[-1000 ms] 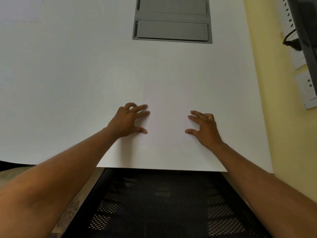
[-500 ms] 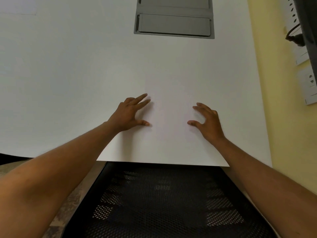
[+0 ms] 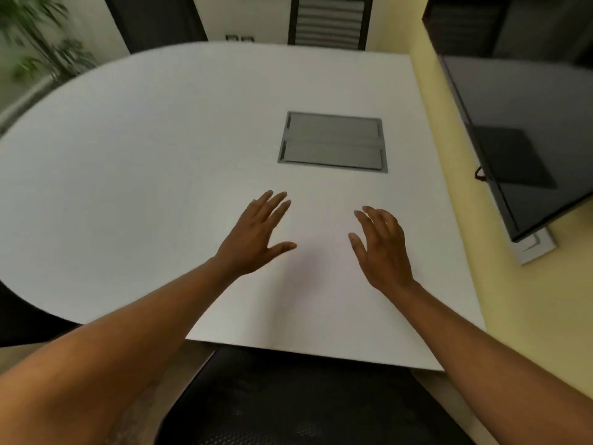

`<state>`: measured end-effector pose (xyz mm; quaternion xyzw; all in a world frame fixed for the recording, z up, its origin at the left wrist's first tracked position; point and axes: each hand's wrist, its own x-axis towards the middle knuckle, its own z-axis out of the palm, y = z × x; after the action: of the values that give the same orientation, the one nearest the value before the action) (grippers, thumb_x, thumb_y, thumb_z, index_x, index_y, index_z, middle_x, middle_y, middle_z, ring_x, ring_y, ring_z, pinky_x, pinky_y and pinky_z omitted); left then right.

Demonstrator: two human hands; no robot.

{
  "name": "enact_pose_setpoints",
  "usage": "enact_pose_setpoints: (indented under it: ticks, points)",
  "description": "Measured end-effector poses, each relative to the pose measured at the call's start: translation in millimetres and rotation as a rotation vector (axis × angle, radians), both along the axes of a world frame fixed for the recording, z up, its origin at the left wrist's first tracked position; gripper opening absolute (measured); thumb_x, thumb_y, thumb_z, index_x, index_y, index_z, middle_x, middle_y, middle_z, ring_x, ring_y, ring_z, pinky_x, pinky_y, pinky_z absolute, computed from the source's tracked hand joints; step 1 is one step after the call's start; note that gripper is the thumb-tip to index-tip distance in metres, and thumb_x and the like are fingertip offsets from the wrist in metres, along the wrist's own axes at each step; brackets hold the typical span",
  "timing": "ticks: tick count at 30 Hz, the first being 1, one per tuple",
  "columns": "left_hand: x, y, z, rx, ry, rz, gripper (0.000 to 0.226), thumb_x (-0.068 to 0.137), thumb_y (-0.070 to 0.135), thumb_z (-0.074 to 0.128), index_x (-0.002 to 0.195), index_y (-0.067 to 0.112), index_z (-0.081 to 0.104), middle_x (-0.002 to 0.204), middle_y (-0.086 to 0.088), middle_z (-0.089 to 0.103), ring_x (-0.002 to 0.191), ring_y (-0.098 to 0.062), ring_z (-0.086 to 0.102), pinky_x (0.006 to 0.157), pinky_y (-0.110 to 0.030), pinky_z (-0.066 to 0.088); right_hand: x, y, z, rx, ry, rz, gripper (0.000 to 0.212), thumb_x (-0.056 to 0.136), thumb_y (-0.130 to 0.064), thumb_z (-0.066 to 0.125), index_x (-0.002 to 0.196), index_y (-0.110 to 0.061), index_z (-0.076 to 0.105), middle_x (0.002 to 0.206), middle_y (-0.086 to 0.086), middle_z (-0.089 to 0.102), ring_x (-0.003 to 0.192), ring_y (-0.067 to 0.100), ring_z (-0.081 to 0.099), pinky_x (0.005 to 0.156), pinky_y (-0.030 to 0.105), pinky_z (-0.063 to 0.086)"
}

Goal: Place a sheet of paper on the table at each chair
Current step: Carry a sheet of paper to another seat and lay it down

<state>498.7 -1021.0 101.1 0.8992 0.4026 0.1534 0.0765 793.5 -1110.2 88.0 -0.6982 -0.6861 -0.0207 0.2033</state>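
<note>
A white sheet of paper (image 3: 321,252) lies flat on the white table (image 3: 144,162), near the front edge, and is hard to tell from the tabletop. My left hand (image 3: 256,236) hovers at the sheet's left side, fingers spread, holding nothing. My right hand (image 3: 382,248) hovers at its right side, fingers loosely apart and empty. A black mesh chair (image 3: 305,399) stands just below the table's front edge, in front of the sheet.
A grey cable hatch (image 3: 333,142) is set into the table beyond the sheet. A black screen (image 3: 513,139) hangs on the yellow wall (image 3: 529,316) at right. Another chair (image 3: 330,20) stands at the far side. A plant (image 3: 35,36) is at far left.
Both hands have lifted off the sheet and opened wider. My head has tilted up, so the far edge of the table, the far chair and the plant have come into view.
</note>
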Motion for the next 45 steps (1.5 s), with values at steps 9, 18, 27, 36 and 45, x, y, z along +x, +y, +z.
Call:
enact_pose_setpoints:
  ticks: [9,18,27,36,45]
  points:
    - [-14.7,-10.1,80.4,0.25,0.048,0.106,0.094,0.103,0.072,0.036,0.169,0.013,0.006,0.179,-0.004,0.004,0.165,-0.027,-0.006,0.132,-0.058,0.007,-51.0,14.1,85.0,0.066,-0.201,-0.05,0.077,0.106,-0.057,0.033,0.166,-0.011,0.017,0.175,0.01,0.014,0.163,0.032,0.004,0.13,0.055,0.003]
    - [-130.4,-5.8,114.3,0.297,0.018,0.123,0.095,0.102,0.073,0.038,0.169,0.014,0.006,0.179,-0.001,0.001,0.165,-0.024,-0.008,0.131,-0.059,0.007,-151.6,17.2,122.2,0.15,-0.194,-0.024,0.076,0.106,-0.058,0.03,0.165,-0.01,0.021,0.174,0.009,0.017,0.163,0.03,0.004,0.129,0.058,0.007]
    - [-326.7,-0.9,124.2,0.347,0.089,0.113,0.096,0.102,0.075,0.035,0.169,0.015,0.004,0.179,-0.001,-0.001,0.165,-0.023,-0.01,0.132,-0.057,0.006,-362.0,23.6,125.6,0.173,-0.135,0.018,0.075,0.106,-0.059,0.027,0.166,-0.013,0.016,0.176,0.007,0.012,0.163,0.026,-0.002,0.13,0.056,0.005]
    - [-477.0,7.0,145.5,0.338,0.11,0.212,0.096,0.101,0.076,0.031,0.169,0.014,0.004,0.179,-0.004,-0.001,0.165,-0.026,-0.008,0.131,-0.06,0.008,-518.2,58.7,140.6,0.187,-0.221,0.098,0.075,0.107,-0.058,0.028,0.165,-0.013,0.019,0.175,0.008,0.014,0.163,0.029,0.002,0.129,0.058,0.007]
    - [-559.0,85.4,149.6,0.355,0.107,0.264,0.096,0.101,0.077,0.031,0.169,0.015,0.004,0.179,-0.005,0.002,0.165,-0.027,-0.005,0.131,-0.061,0.007,-585.4,150.5,139.4,0.185,-0.247,0.089,0.075,0.107,-0.058,0.025,0.165,-0.012,0.019,0.175,0.01,0.013,0.163,0.032,0.003,0.129,0.059,0.007]
